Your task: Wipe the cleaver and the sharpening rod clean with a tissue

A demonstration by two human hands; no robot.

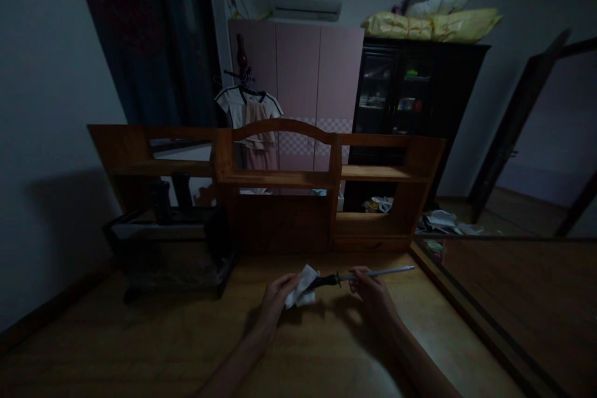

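Above the wooden desk I hold a sharpening steel [326, 280] nearly level between both hands, its black handle to the left and its grey rod pointing right. My right hand [368, 286] pinches the rod a little past the guard. My left hand [278, 292] grips a crumpled white tissue [303, 289], which lies against the end of the black handle. Whether the left fingers also press on the handle through the tissue is hard to make out.
A wooden shelf unit [280, 180] stands along the desk's [321, 354] back edge. At the left sits a dark, glass-like tank or box [168, 255] with black upright parts. Behind are a pink wardrobe [298, 74], a black cabinet [420, 87] and hanging clothes [252, 118].
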